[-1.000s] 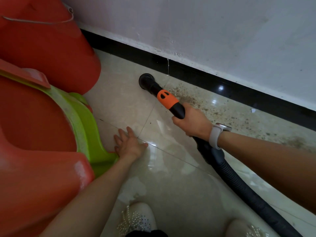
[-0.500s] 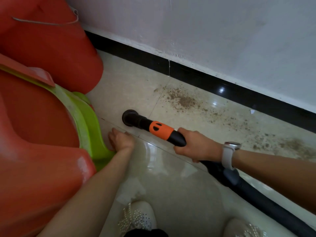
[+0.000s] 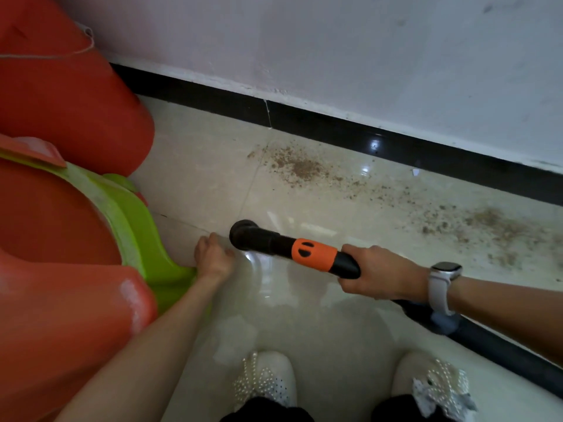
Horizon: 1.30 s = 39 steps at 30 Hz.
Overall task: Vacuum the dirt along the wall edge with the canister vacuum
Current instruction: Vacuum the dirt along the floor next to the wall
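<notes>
My right hand (image 3: 380, 272) grips the black vacuum wand just behind its orange collar (image 3: 315, 254). The round black nozzle (image 3: 243, 236) sits low over the pale floor tile, well away from the wall. Brown dirt (image 3: 298, 166) lies scattered along the black baseboard (image 3: 335, 126), with another patch of dirt (image 3: 487, 223) further right. The ribbed black hose (image 3: 502, 351) trails off under my right forearm. My left hand (image 3: 213, 257) rests on the floor just left of the nozzle, fingers curled, holding nothing.
Large red plastic tubs (image 3: 61, 102) and a green plastic piece (image 3: 137, 226) crowd the left side, touching my left hand. My two white beaded shoes (image 3: 268, 382) stand at the bottom. A white wall (image 3: 365, 56) rises above the baseboard.
The nozzle has been pulled back from the baseboard towards me and now lies beside my left hand. My left hand's fingers went from spread flat to curled.
</notes>
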Each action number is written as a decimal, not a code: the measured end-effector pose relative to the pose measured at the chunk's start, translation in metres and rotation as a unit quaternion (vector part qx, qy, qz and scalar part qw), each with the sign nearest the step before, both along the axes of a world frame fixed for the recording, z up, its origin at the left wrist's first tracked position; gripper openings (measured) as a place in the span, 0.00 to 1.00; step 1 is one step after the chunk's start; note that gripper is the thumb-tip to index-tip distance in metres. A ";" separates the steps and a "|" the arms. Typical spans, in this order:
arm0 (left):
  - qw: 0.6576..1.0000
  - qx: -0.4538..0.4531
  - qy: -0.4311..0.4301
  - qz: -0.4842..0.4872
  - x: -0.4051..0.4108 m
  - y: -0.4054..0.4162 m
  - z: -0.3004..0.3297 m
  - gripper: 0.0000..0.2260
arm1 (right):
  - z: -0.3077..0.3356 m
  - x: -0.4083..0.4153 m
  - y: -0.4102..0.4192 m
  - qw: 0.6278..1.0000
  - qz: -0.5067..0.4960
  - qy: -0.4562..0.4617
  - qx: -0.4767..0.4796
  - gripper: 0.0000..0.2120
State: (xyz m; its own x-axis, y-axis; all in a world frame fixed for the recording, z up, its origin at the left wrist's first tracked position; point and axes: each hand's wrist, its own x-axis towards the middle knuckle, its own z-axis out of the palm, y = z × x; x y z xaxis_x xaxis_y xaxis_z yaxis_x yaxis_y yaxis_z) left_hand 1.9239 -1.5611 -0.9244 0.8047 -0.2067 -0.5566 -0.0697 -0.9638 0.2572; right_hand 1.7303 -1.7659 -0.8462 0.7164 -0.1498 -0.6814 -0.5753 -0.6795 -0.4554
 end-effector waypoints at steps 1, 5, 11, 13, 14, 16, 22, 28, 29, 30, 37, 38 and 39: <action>1.000 0.003 -0.002 -0.003 -0.001 0.000 -0.001 0.22 | -0.001 0.000 -0.001 1.000 -0.004 -0.006 -0.014 0.10; 1.000 0.019 -0.006 -0.009 -0.001 -0.001 -0.004 0.24 | -0.008 0.025 -0.006 0.996 -0.046 -0.070 -0.024 0.15; 0.999 0.029 0.003 0.020 0.006 -0.012 -0.009 0.34 | -0.020 0.091 0.004 0.978 -0.099 -0.162 -0.086 0.23; 0.999 0.029 0.008 0.025 0.010 -0.018 -0.011 0.37 | -0.026 0.111 0.004 0.965 -0.120 -0.190 -0.132 0.21; 0.999 0.030 0.010 0.024 0.012 -0.021 -0.012 0.38 | -0.028 0.120 0.001 0.960 -0.136 -0.196 -0.147 0.20; 0.999 0.030 0.017 0.029 0.015 -0.025 -0.014 0.40 | -0.031 0.135 -0.008 0.953 -0.160 -0.199 -0.164 0.18; 0.999 0.028 0.018 0.042 0.017 -0.027 -0.018 0.41 | -0.031 0.178 -0.007 0.960 -0.155 -0.196 -0.129 0.14; 0.998 0.017 -0.003 0.061 0.014 -0.027 -0.019 0.38 | -0.018 0.184 -0.006 0.956 -0.111 -0.194 -0.191 0.15; 0.998 0.013 -0.007 0.065 0.013 -0.027 -0.019 0.37 | -0.016 0.176 -0.010 0.955 -0.108 -0.190 -0.202 0.14; 0.998 0.011 -0.012 0.068 0.013 -0.028 -0.020 0.36 | -0.015 0.168 -0.015 0.953 -0.096 -0.185 -0.220 0.13; 0.997 0.010 -0.039 0.064 0.010 -0.025 -0.019 0.30 | -0.006 0.099 -0.051 0.945 -0.059 -0.132 -0.294 0.13; 0.997 0.010 -0.042 0.061 0.011 -0.024 -0.019 0.30 | -0.005 0.095 -0.052 0.945 -0.063 -0.125 -0.295 0.13; 0.997 0.010 -0.044 0.057 0.011 -0.023 -0.019 0.30 | -0.005 0.092 -0.051 0.946 -0.066 -0.119 -0.295 0.13</action>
State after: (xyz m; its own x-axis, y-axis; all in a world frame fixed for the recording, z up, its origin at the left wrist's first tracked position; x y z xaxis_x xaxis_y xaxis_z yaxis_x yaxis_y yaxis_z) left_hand 1.9345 -1.5843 -0.9429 0.8679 -0.0998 -0.4866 0.0199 -0.9718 0.2348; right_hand 1.8223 -1.8170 -0.8515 0.7870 -0.5528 -0.2740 -0.6024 -0.7845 -0.1473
